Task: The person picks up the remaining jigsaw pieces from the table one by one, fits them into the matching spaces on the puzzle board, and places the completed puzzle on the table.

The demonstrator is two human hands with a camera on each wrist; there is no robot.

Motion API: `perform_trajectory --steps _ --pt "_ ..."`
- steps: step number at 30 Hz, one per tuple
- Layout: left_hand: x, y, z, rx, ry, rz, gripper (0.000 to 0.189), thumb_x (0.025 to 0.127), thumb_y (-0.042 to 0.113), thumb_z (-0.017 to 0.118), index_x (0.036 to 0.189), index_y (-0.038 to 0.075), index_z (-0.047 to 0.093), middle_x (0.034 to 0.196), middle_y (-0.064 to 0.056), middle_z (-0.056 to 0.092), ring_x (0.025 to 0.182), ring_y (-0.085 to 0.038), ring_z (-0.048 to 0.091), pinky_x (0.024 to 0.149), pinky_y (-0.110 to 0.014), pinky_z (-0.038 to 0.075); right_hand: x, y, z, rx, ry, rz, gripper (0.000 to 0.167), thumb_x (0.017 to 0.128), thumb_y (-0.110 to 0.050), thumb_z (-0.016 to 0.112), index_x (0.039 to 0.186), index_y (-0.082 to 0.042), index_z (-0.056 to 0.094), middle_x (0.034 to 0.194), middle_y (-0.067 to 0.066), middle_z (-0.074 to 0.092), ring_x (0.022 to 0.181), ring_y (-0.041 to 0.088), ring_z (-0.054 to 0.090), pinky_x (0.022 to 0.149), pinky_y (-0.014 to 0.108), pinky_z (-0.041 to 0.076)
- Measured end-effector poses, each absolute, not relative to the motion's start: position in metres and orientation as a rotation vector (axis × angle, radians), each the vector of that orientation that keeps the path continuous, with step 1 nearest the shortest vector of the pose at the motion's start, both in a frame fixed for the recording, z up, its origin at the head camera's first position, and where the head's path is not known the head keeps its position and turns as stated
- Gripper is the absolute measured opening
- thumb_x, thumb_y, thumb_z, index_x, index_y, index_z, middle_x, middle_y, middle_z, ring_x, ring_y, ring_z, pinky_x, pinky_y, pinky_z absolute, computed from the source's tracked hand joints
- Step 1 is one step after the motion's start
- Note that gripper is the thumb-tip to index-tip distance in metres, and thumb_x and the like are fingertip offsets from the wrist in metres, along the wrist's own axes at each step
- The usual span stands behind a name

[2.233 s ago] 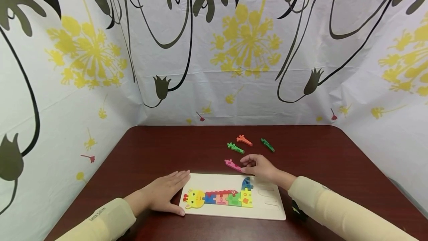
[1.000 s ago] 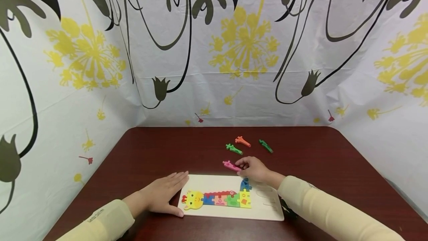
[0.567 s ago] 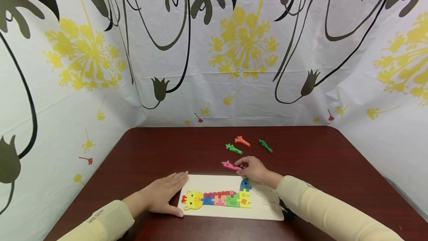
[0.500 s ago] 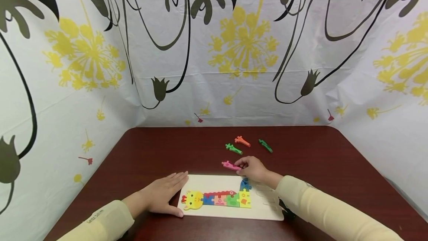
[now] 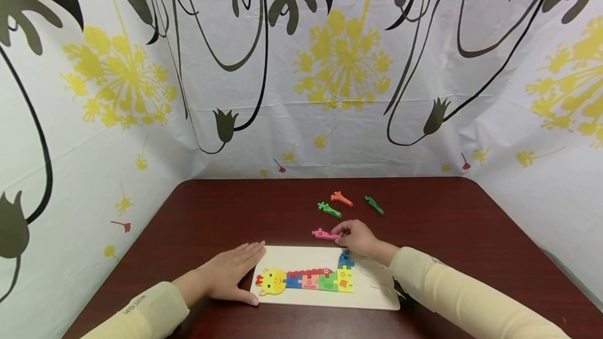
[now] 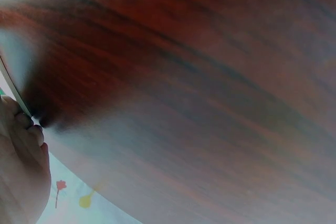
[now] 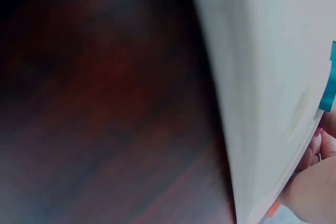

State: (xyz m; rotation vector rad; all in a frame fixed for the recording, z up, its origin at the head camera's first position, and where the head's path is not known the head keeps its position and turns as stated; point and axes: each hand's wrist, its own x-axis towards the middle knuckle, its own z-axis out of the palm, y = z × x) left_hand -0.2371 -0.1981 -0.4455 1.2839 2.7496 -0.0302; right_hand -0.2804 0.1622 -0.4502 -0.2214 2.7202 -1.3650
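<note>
A giraffe puzzle board [image 5: 325, 303] lies on the table, with a yellow giraffe head [image 5: 273, 281], several coloured neck and body pieces and a blue piece [image 5: 346, 260] set in it. My left hand [image 5: 237, 272] rests at the board's left edge, fingers straight. Just beyond the far edge, my right hand [image 5: 359, 237] pinches the right end of a pink puzzle piece [image 5: 325, 234] between thumb and fingers. The left wrist view catches part of the left hand [image 6: 23, 166] at the board's edge. In the right wrist view, the right hand [image 7: 314, 187] is partly cut off.
Farther back on the dark wooden table [image 5: 226, 203] lie a light green piece [image 5: 329, 209], an orange piece [image 5: 341, 199] and a dark green piece [image 5: 374, 205]. Faint outlined slots [image 5: 377, 276] mark the board's right part. A patterned cloth [image 5: 292, 77] hangs behind and beside the table.
The pink piece has turned slightly in the right hand and now lies more level across the view. The right hand has shifted a little left since the first frame. The left hand stays put.
</note>
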Motion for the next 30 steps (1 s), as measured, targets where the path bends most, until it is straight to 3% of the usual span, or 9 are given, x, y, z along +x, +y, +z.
perform_trajectory --steps 30 --pt "-0.238 -0.200 -0.448 1.335 2.769 -0.025 0.110 0.081 0.084 0.037 0.154 0.004 0.021 0.160 -0.010 0.019 0.145 -0.023 0.021 0.114 -0.043 0.023 -0.275 0.169 -0.434 -0.211 2.729 -1.419 0.013 0.089 -0.001 0.069 0.101 -0.006 0.071 0.089 0.004 0.062 0.079 0.019 0.054 0.067 0.029 0.051"
